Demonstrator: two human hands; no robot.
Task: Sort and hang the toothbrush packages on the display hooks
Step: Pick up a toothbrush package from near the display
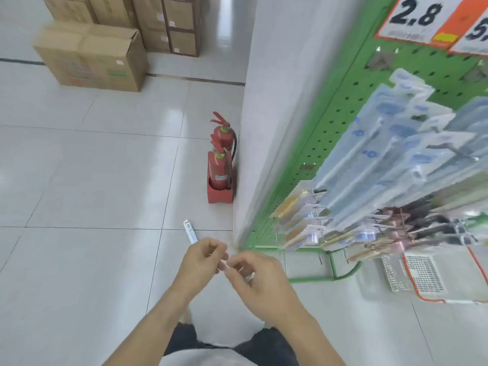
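In the head view, both hands met low in the centre of the frame, above the pale tiled floor (79, 180). The left hand (199, 262) had its fingers curled around a slim toothbrush package (190, 231), whose white and blue end stuck out up and to the left of the knuckles; its long axis ran diagonally from upper left down towards the right hand (260, 278). That hand's fingertips were pinched together at the package's lower end, apparently on the same package, though blur kept the contact from being certain. The green pegboard (330, 122) filled the right side of the frame, with rows of hanging packages (390, 154) crowding its display hooks (318, 207). So the hooks lay up and to the right of both hands, and the right hand was the nearer one. In my judgement, the package would need swinging round so its hang hole faced the hook ends before sliding on. Two red fire extinguishers (220, 159) stood against the white wall at centre, and cardboard boxes (92, 54) were stacked at upper left.
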